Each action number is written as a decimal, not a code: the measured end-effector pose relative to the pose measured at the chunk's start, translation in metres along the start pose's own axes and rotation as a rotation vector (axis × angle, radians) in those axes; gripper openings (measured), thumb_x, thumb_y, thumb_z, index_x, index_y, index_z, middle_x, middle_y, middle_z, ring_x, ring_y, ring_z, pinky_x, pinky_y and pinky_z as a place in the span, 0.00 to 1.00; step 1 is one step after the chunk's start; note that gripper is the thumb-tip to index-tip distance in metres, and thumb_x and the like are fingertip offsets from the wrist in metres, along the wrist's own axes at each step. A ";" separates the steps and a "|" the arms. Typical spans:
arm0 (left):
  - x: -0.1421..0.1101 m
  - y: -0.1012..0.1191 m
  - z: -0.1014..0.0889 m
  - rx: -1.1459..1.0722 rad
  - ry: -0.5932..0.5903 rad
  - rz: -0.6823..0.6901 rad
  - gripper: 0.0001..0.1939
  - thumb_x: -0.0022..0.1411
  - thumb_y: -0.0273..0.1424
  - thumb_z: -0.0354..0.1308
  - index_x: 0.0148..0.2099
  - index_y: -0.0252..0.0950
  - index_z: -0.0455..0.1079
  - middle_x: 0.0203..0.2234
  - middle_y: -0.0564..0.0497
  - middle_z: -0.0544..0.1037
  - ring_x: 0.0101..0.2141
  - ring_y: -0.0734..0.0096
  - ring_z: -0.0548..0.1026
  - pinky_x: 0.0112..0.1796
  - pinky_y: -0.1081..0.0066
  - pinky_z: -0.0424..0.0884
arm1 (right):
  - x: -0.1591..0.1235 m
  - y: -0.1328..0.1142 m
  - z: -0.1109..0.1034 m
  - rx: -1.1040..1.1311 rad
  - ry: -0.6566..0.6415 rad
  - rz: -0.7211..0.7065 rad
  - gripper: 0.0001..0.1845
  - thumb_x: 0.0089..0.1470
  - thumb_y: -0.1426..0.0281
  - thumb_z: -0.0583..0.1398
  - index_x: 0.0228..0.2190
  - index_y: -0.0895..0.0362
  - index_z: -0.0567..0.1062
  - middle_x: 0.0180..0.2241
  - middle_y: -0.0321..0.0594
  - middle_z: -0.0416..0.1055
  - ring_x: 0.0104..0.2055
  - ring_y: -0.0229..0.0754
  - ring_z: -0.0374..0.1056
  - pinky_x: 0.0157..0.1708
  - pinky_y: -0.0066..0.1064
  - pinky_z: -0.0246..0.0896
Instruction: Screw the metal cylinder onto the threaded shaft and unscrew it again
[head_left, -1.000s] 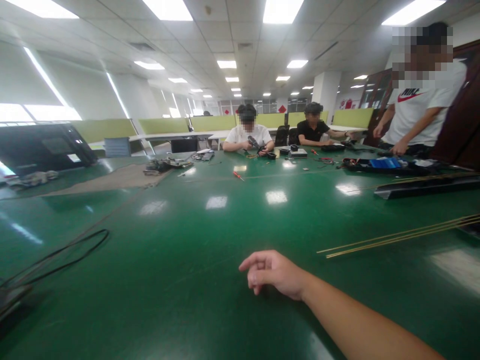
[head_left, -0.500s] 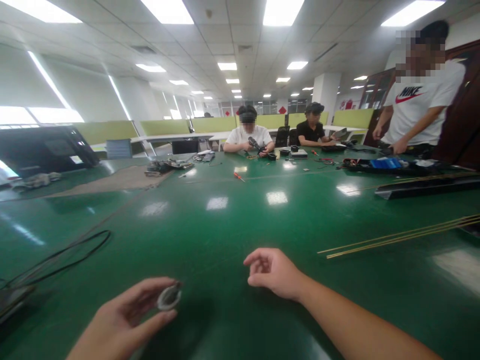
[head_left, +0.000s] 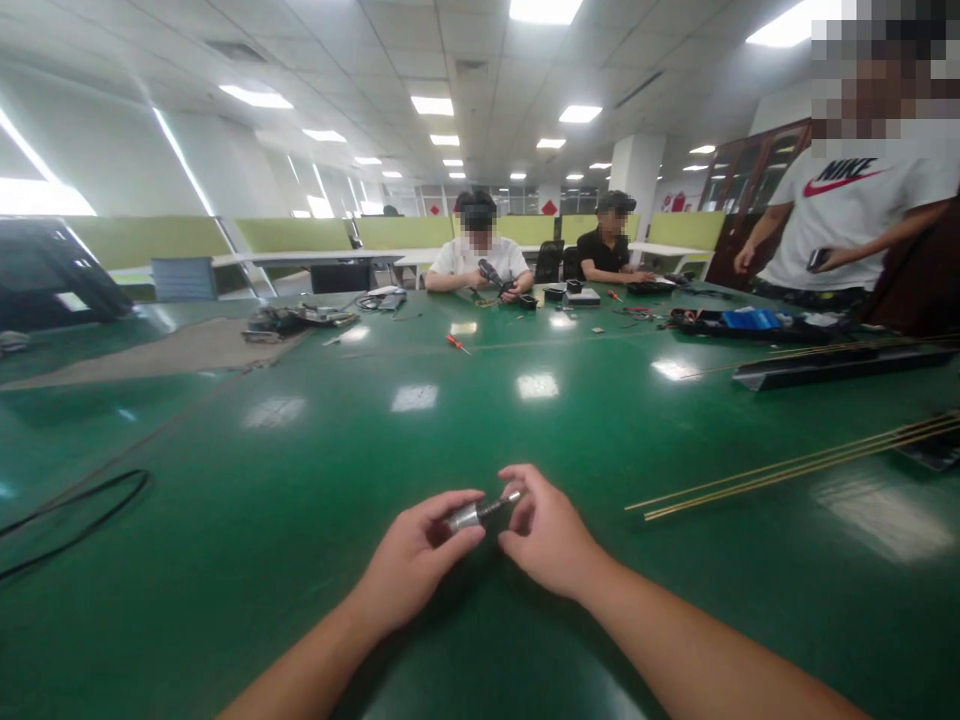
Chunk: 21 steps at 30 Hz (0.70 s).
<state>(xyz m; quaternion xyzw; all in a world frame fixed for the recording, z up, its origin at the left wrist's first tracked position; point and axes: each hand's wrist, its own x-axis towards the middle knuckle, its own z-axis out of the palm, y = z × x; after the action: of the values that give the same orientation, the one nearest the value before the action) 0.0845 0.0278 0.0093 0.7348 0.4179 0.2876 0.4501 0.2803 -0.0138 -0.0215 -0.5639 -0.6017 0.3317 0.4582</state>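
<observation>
My left hand [head_left: 420, 548] is closed on a silver metal cylinder with a thin shaft [head_left: 465, 517], pinching the cylinder between thumb and fingers. The shaft is dark and ridged along its middle, has a brighter end and points to the right. Around that end curve the fingers of my right hand [head_left: 559, 540]; its thumb stays apart from the index finger and no firm grip shows. Both hands are low over the green table [head_left: 300, 470].
Thin brass-coloured rods [head_left: 705, 490] lie at the right, with a black channel [head_left: 825, 366] behind. A black cable [head_left: 112, 490] loops at the left. An orange screwdriver [head_left: 456, 344] lies mid-table. Two people sit across the table; another person stands at the right.
My left hand has brought the metal cylinder right and away from me, close to my right hand. Its shaft now shows side-on. The view has shifted slightly right.
</observation>
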 end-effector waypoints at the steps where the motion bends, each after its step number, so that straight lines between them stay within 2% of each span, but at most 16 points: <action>1: 0.000 -0.001 -0.001 -0.010 0.001 -0.001 0.21 0.58 0.39 0.65 0.52 0.36 0.74 0.43 0.48 0.81 0.41 0.60 0.78 0.44 0.67 0.71 | 0.000 0.001 0.001 -0.006 -0.015 -0.003 0.34 0.40 0.79 0.64 0.51 0.52 0.68 0.36 0.35 0.72 0.30 0.37 0.68 0.34 0.29 0.64; 4: -0.001 -0.003 0.000 -0.084 -0.007 -0.009 0.22 0.56 0.37 0.67 0.52 0.36 0.72 0.44 0.48 0.81 0.44 0.59 0.78 0.46 0.67 0.72 | -0.001 0.001 0.002 -0.020 -0.046 -0.015 0.27 0.41 0.79 0.63 0.46 0.52 0.72 0.31 0.34 0.71 0.30 0.39 0.68 0.32 0.29 0.63; 7: -0.001 -0.002 0.003 -0.094 -0.034 -0.009 0.20 0.56 0.34 0.67 0.50 0.37 0.72 0.43 0.49 0.81 0.44 0.60 0.78 0.47 0.67 0.72 | 0.000 0.000 0.003 -0.001 -0.057 -0.027 0.18 0.43 0.78 0.63 0.39 0.53 0.74 0.33 0.35 0.73 0.29 0.38 0.67 0.30 0.29 0.61; 10: -0.002 -0.001 0.004 -0.064 -0.060 0.017 0.18 0.57 0.33 0.66 0.49 0.38 0.72 0.42 0.50 0.80 0.43 0.62 0.78 0.48 0.68 0.71 | 0.000 -0.001 0.003 0.005 -0.079 -0.036 0.11 0.45 0.77 0.63 0.34 0.53 0.76 0.30 0.35 0.73 0.29 0.39 0.68 0.30 0.29 0.61; 17: -0.002 0.002 0.002 -0.024 -0.064 0.046 0.13 0.59 0.34 0.64 0.46 0.37 0.73 0.38 0.50 0.80 0.40 0.63 0.77 0.43 0.69 0.70 | -0.002 -0.002 0.003 0.099 -0.094 -0.017 0.14 0.47 0.77 0.61 0.37 0.54 0.76 0.32 0.36 0.75 0.30 0.39 0.69 0.30 0.28 0.62; 21: -0.003 0.003 0.003 -0.041 -0.077 0.058 0.14 0.61 0.36 0.63 0.47 0.37 0.73 0.39 0.49 0.80 0.39 0.62 0.77 0.42 0.68 0.70 | -0.003 -0.005 0.003 0.122 -0.087 -0.038 0.11 0.47 0.76 0.62 0.35 0.55 0.76 0.32 0.37 0.75 0.31 0.39 0.69 0.32 0.28 0.63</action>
<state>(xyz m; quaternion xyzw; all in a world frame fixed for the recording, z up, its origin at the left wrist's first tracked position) 0.0862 0.0232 0.0104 0.7479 0.3727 0.2806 0.4722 0.2754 -0.0168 -0.0189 -0.5083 -0.6105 0.3832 0.4712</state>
